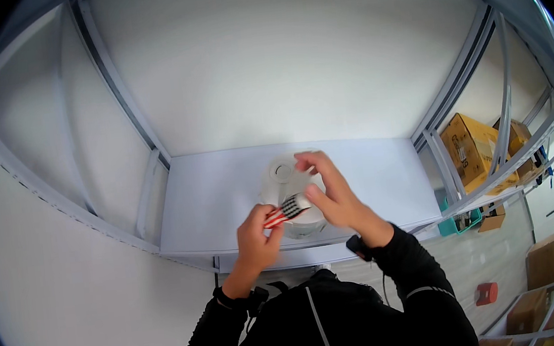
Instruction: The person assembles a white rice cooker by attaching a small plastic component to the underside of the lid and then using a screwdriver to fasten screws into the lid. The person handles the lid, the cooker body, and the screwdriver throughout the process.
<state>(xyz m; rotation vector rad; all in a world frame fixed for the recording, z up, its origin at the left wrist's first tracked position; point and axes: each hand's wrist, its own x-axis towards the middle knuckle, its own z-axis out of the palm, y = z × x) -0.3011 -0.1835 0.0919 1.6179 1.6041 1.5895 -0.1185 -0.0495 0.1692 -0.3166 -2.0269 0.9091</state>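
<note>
Red and white stripes show at the near-left end of a small patterned piece (291,207), with black-and-white checks farther right along it and a plain white far-right end. The left hand (258,234) has its grip closed on the striped end, holding the piece over the clear container (301,230) near the middle of the white table (206,197). The right hand (338,199) has a loose, parted grip, its fingers spread from the thumb beyond the container's right side; the thumb is right by the white end, and whether it touches cannot be told. The likeliest trouble seems a slip: the left fingers have only one end, so a push from the right thumb could twist the piece or lever it out of the grip, dropping it onto the container or the table. The container is a second risk, being pale and see-through against a pale top, so its edge is easy to misjudge; a low right wrist or a sideways knuckle could tip or shove it. It also sits toward the near edge of the table, so a pull toward the body could carry it over. A thin cable (384,284) hangs by the right sleeve (418,263) and could catch on that edge if the arm sweeps left.
</note>
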